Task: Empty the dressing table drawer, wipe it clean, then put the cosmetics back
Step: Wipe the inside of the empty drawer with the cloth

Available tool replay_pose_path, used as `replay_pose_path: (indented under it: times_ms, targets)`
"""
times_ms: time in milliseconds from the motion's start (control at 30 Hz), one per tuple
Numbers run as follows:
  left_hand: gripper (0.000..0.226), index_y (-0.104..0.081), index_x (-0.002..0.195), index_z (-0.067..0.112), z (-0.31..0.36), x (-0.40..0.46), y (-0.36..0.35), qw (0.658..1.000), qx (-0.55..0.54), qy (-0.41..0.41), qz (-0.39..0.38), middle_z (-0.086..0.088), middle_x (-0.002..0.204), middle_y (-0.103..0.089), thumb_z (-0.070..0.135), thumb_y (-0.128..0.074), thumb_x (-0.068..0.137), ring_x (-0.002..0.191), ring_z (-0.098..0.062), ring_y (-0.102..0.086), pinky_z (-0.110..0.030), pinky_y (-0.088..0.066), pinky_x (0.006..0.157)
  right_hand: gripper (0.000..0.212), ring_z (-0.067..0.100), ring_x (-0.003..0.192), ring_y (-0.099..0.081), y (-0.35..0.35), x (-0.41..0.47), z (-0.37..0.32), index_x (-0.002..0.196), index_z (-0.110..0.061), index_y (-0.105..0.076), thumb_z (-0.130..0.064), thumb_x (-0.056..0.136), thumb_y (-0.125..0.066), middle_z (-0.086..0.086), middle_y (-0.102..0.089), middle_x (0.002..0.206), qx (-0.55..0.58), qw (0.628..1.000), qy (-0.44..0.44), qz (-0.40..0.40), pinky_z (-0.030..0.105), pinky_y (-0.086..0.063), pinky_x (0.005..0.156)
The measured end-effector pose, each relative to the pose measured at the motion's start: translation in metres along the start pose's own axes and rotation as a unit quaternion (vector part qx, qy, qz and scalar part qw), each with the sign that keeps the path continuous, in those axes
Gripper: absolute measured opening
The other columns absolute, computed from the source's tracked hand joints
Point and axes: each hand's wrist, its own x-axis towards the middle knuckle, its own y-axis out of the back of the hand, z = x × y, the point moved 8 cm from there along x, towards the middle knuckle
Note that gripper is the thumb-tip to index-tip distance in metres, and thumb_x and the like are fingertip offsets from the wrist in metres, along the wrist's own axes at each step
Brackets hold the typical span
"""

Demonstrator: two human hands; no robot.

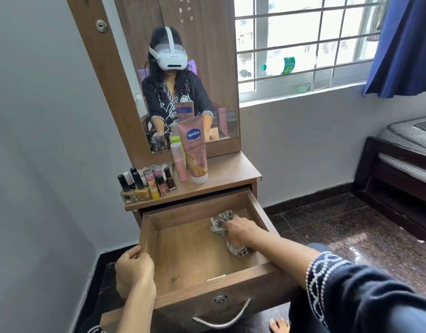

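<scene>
The right hand (238,230) reaches into the open drawer (195,258), clenched around a checked cloth (222,223) pressed on the drawer floor near its far right corner. The left hand (134,270) grips the drawer's left wall at the near end. The cosmetics (159,179) stand on the tabletop (228,169) beyond. The hand covers the cloth's middle; small bottle labels are unreadable.

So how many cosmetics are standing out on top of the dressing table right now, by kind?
Tall tubes: 3, the Vaseline tube, the pink tube and the green tube partly hidden behind them
Small bottles and sticks: 8, as far as their overlap lets me count
Total: 11
</scene>
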Motion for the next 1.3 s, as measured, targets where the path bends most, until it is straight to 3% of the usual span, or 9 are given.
replay_pose_path:
  times_ms: [133,233,400,633,767,900,1067,1200,1300]
  targets:
    - [0.029,-0.066,0.108,0.020,-0.003,0.002,-0.001,1.000,0.003,0.004,0.000,-0.002,0.110,-0.067,0.005,-0.048,0.091,0.091,-0.030,-0.062,-0.037,-0.048,0.077,0.039,0.030,0.117,-0.054,0.012,0.007,0.011,0.128,-0.011,-0.053,-0.030,0.099,-0.035,0.012,-0.055,0.129,-0.001,0.997,-0.053,0.051,0.039,-0.045,0.090]
    - [0.029,-0.066,0.107,0.020,0.000,0.000,-0.001,1.000,-0.001,0.001,0.002,-0.002,0.110,-0.068,0.004,-0.048,0.090,0.091,-0.030,-0.063,-0.038,-0.050,0.079,0.037,0.027,0.121,-0.053,0.013,0.009,0.016,0.128,-0.009,-0.054,-0.021,0.099,-0.035,0.010,-0.055,0.132,-0.010,0.994,-0.093,0.057,0.034,-0.045,0.092]
    - [0.027,-0.066,0.109,0.018,0.002,-0.004,0.001,1.000,-0.005,0.007,0.001,-0.006,0.112,-0.066,0.006,-0.048,0.092,0.083,-0.025,-0.052,-0.033,-0.041,0.073,0.046,0.032,0.131,-0.043,-0.001,-0.007,0.001,0.142,0.001,-0.034,-0.009,0.098,-0.035,0.018,-0.040,0.145,-0.042,0.994,-0.092,-0.043,0.036,-0.042,0.102]
    - [0.028,-0.066,0.111,0.017,0.002,-0.003,0.001,1.000,0.000,0.003,-0.002,-0.008,0.114,-0.066,0.006,-0.049,0.093,0.083,-0.025,-0.053,-0.034,-0.041,0.073,0.052,0.035,0.136,-0.034,-0.031,-0.009,-0.006,0.146,0.001,-0.026,-0.011,0.097,-0.038,0.016,-0.031,0.150,-0.091,0.980,-0.043,-0.171,0.042,-0.032,0.109]
    - [0.027,-0.066,0.110,0.018,0.001,-0.003,0.001,1.000,0.001,0.006,-0.002,-0.007,0.112,-0.066,0.006,-0.049,0.093,0.086,-0.027,-0.055,-0.034,-0.041,0.074,0.050,0.037,0.134,-0.038,-0.005,0.007,0.010,0.142,-0.003,-0.036,-0.011,0.094,-0.045,0.017,-0.036,0.148,-0.025,0.994,-0.052,-0.094,0.042,-0.036,0.107]
    - [0.027,-0.066,0.109,0.018,0.002,-0.003,0.001,1.000,-0.001,0.005,0.000,-0.007,0.111,-0.066,0.005,-0.049,0.092,0.082,-0.024,-0.052,-0.033,-0.042,0.073,0.050,0.035,0.134,-0.038,0.023,0.012,0.013,0.144,-0.011,-0.037,-0.005,0.095,-0.044,0.015,-0.023,0.153,-0.002,0.999,-0.043,0.004,0.039,-0.040,0.103]
    - [0.026,-0.067,0.106,0.019,0.003,-0.001,0.001,1.000,0.002,-0.003,-0.001,-0.008,0.109,-0.067,0.006,-0.050,0.092,0.087,-0.030,-0.059,-0.039,-0.049,0.080,0.041,0.030,0.112,-0.059,0.031,0.003,-0.001,0.128,-0.019,-0.059,-0.008,0.088,-0.059,0.009,-0.057,0.129,-0.035,0.996,0.081,0.016,0.032,-0.050,0.089]
    - [0.027,-0.067,0.107,0.019,0.001,0.001,0.001,1.000,0.004,-0.006,-0.004,-0.008,0.110,-0.067,0.006,-0.050,0.092,0.095,-0.033,-0.060,-0.040,-0.048,0.081,0.054,0.027,0.095,-0.066,-0.003,-0.012,-0.013,0.117,-0.025,-0.064,-0.016,0.066,-0.082,0.003,-0.064,0.118,-0.085,0.979,0.155,-0.104,0.035,-0.057,0.081]
    - [0.026,-0.067,0.108,0.018,0.000,0.000,0.000,1.000,0.003,-0.004,-0.003,-0.009,0.112,-0.066,0.008,-0.049,0.093,0.097,-0.034,-0.060,-0.039,-0.047,0.081,0.054,0.025,0.091,-0.065,-0.003,-0.009,-0.002,0.118,-0.024,-0.064,-0.020,0.068,-0.082,0.006,-0.064,0.117,-0.030,0.986,0.132,-0.100,0.033,-0.056,0.079]
